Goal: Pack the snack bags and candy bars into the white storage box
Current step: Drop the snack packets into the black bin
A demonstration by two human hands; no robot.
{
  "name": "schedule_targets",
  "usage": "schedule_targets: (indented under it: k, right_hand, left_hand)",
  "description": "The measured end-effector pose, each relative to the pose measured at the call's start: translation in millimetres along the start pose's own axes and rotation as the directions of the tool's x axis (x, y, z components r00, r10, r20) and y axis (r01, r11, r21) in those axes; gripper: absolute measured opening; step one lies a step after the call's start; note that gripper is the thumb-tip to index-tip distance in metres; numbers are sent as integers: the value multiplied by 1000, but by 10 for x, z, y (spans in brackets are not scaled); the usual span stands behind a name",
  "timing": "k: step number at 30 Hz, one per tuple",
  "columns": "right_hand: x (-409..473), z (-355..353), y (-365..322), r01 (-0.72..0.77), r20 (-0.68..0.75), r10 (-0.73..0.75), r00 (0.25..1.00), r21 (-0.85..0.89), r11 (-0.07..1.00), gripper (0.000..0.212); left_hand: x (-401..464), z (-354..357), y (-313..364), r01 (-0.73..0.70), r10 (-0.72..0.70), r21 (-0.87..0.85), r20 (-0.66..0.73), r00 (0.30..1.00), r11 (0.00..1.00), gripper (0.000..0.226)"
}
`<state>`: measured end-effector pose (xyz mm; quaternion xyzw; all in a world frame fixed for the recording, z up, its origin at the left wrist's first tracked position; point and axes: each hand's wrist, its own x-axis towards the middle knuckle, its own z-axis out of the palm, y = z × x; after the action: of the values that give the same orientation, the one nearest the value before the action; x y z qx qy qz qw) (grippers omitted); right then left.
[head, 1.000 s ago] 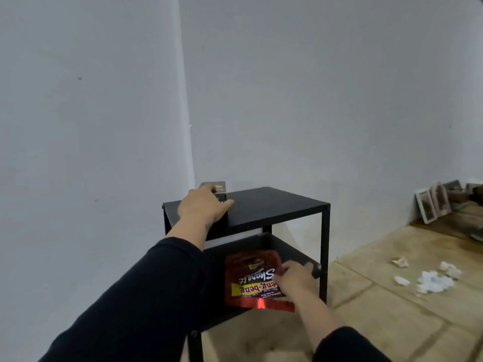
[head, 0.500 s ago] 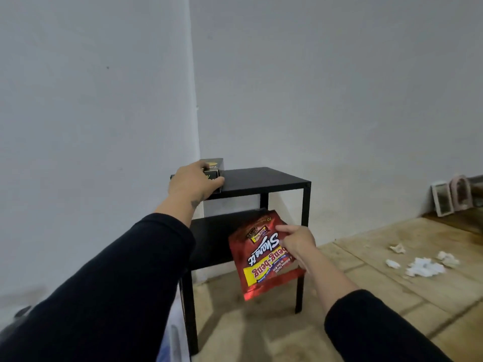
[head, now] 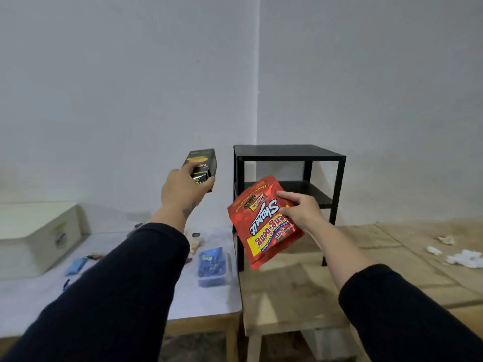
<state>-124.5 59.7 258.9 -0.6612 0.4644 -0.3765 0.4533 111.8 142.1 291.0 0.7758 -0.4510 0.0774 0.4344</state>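
Note:
My left hand (head: 183, 190) grips a black snack box (head: 203, 163) with yellow print, held in the air left of the black shelf. My right hand (head: 303, 214) pinches the right edge of a red Beng-Beng Share It bag (head: 261, 226), which hangs tilted in front of the shelf. The white storage box (head: 36, 236) stands closed at the far left on the white-topped table (head: 209, 301). A clear tub of blue candies (head: 213, 265) and small blue wrapped bars (head: 77, 265) lie on that table.
A black two-tier metal shelf (head: 287, 152) stands in the wall corner. A wooden platform (head: 300, 296) lies to the right of the table. Crumpled white paper (head: 462, 258) is scattered on the wooden floor at the far right.
Both hands have come away from the black shelf, the left lifting the black box off its top, the right carrying the red bag. The view has swung left and the table and white box now show.

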Motion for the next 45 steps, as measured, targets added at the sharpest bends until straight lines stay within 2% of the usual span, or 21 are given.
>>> schedule_targets:
  k: [4, 9, 13, 19, 22, 30, 38, 41, 45]
  right_hand:
    - [-327, 613, -229, 52, 76, -52, 996, -7, 999, 48]
    - [-843, 1673, -506, 83, 200, -96, 975, 74, 994, 48]
    - [-1286, 2581, -627, 77, 312, -109, 944, 112, 991, 50]
    - [-1855, 3934, -709, 57, 514, -86, 854, 71, 996, 50]
    - [-2047, 4606, -707, 76, 612, -89, 786, 47, 996, 50]
    - [-2386, 6412, -626, 137, 797, -59, 601, -30, 990, 47]
    - [-2631, 8134, -478, 203, 912, 68, 404, -162, 966, 46]
    - [-2750, 8720, -348, 231, 921, 119, 370, -216, 949, 45]
    - [-2924, 9484, -106, 228, 901, 193, 389, -297, 927, 43]
  left_hand:
    - [-332, -562, -677, 88, -88, 54, -10, 996, 995, 61]
    - [-859, -1409, -1658, 191, -187, 136, -43, 981, 972, 60]
    - [-1365, -2068, -2453, 308, -301, 257, -70, 951, 916, 61]
    - [-1993, -2855, -3408, 478, -466, 295, -115, 877, 827, 60]
    - [-2255, -3148, -3861, 565, -543, 293, -162, 824, 771, 60]
    - [-2654, -3615, -5061, 754, -708, 265, -261, 656, 601, 63]
    - [-2967, -3942, -6247, 922, -878, 188, -287, 382, 340, 64]
    - [-3119, -3989, -6665, 959, -931, 136, -237, 277, 250, 66]
    - [-3195, -4066, -7322, 978, -966, 118, -174, 192, 174, 67]
